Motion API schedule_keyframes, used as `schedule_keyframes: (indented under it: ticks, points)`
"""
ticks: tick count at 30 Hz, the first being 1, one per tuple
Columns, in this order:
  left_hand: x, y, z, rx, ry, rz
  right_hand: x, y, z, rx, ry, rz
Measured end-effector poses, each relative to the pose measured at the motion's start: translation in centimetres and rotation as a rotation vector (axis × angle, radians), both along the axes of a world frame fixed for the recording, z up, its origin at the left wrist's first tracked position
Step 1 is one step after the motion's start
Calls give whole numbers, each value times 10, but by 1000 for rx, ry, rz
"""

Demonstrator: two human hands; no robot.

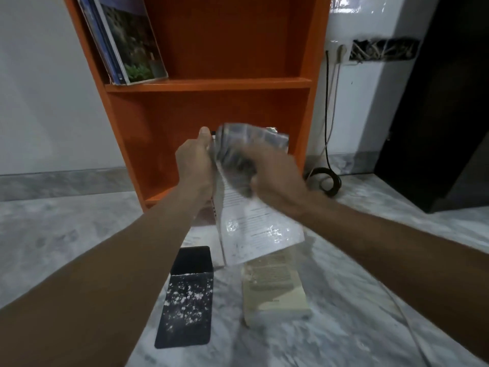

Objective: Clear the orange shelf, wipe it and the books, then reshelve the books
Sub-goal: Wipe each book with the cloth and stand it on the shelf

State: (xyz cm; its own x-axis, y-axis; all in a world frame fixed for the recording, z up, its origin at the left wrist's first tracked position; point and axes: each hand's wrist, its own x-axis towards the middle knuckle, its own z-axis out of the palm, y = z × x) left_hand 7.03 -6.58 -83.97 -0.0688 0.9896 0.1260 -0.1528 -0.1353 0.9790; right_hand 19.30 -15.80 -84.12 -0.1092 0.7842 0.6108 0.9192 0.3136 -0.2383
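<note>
My left hand (pixel 195 161) grips the left edge of a thin white book (pixel 258 229) held up in front of the orange shelf (pixel 211 84). My right hand (pixel 275 178) holds a grey cloth (pixel 246 149) pressed against the book's upper cover; this hand and the cloth are motion-blurred. The book's glossy white cover shows lines of text. Several tall books (pixel 124 41) lean at the left of the upper shelf compartment. The lower compartment behind my hands looks bare.
On the marble floor lie a black book with white specks (pixel 186 300) and a cream book (pixel 275 287). A coiled black cable (pixel 328 181) and a wall socket (pixel 341 53) are right of the shelf. A dark cabinet (pixel 436 102) stands far right.
</note>
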Motion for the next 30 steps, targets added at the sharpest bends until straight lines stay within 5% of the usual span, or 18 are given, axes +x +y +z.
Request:
schedule_keyframes:
  ticks: [2, 4, 6, 9, 14, 18, 21, 27, 30]
  points:
    - [-2, 3, 0, -27, -38, -8, -5, -24, -52, 26, -265, -66]
    - [-13, 11, -1, -31, -5, 34, 5, -69, -99, 58, -477, 121]
    - [-24, 14, 0, -20, 11, 100, 33, -103, -129, -159, -654, 279]
    - [-28, 14, -2, -44, 7, 191, 64, -111, -126, -483, -349, 157]
    - [-16, 13, -6, -75, 3, 238, 64, -77, -30, 8, 201, -132]
    - [8, 5, -1, -115, 21, 287, 10, -56, -21, -245, 215, 95]
    - [21, 0, 4, -149, -10, 308, -14, -47, -50, -526, 0, -81]
    - [28, -5, 21, 57, 286, 256, -1, -25, -47, -230, 155, -203]
    - [29, -12, 34, 88, 288, 182, 15, -35, -36, -150, 209, -188]
